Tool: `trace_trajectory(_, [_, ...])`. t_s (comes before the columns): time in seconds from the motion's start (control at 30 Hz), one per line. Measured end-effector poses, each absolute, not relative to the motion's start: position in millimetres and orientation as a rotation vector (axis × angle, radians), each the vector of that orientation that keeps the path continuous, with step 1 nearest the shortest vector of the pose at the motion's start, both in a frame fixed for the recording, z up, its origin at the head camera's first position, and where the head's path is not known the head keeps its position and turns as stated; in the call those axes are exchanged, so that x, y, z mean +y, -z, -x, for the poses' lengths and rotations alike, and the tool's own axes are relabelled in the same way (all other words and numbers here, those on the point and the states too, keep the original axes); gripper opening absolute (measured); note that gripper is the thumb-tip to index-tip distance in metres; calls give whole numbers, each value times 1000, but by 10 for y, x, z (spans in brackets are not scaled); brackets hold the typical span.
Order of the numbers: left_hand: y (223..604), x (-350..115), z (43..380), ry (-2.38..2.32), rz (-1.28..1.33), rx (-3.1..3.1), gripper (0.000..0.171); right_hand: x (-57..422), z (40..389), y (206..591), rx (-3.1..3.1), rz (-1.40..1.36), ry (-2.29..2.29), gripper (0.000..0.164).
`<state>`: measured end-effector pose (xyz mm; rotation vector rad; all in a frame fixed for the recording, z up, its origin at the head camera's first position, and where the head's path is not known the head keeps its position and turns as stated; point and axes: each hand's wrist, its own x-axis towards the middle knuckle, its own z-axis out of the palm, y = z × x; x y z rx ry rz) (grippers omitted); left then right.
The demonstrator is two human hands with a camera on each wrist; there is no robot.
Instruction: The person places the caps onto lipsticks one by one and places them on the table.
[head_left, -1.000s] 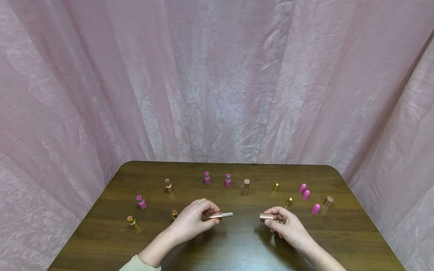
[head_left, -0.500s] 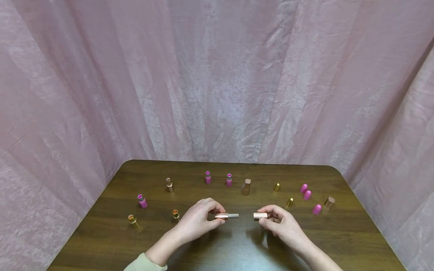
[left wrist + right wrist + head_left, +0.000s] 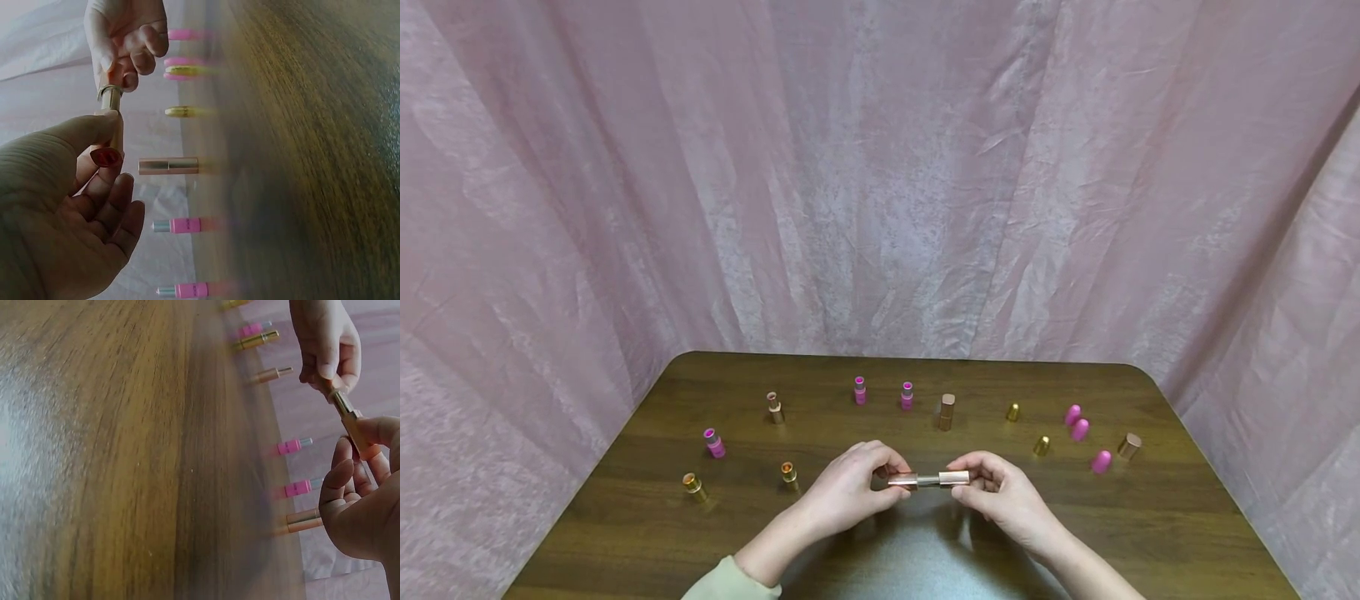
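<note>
My left hand (image 3: 853,489) pinches the rose-gold base of a lipstick (image 3: 902,481) between thumb and fingers, the tube lying level above the table. A red label (image 3: 106,157) shows on the base's end in the left wrist view. From the other side, my right hand (image 3: 1006,497) pinches a matching rose-gold lipstick cap (image 3: 955,477). The two pieces are in line, and the cap's mouth is over the tip of the shiny inner tube (image 3: 342,403). A stretch of that tube still shows between cap and base.
Uncapped pink lipsticks (image 3: 714,444), gold ones (image 3: 695,487) and a rose-gold one (image 3: 776,408) stand left and back. A capped rose-gold lipstick (image 3: 947,412) stands mid-back. At right are pink caps (image 3: 1101,462), gold caps (image 3: 1042,446) and a rose-gold cap (image 3: 1129,447).
Both hands have come together, the left moving right and the right moving left. The gap between lipstick and cap has closed, and the cap now meets the inner tube.
</note>
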<state>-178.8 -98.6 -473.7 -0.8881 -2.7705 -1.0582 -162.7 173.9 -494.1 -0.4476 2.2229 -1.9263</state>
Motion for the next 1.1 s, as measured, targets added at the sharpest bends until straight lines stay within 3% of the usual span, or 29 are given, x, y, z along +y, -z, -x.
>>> trace_trajectory(0.53, [4738,-932,1795,1109,893,-2781,17,1663,1613,4951,2194,513,1954,26])
trace_trajectory(0.87, [4753,-890,1800,1110,922,-2782,17,1637,1637,4987,2189,581,1956,36])
trace_trajectory(1.1, [4761,-874,1800,1076,934,-2789,17,1636,1645,4997,2230,570,1921,31])
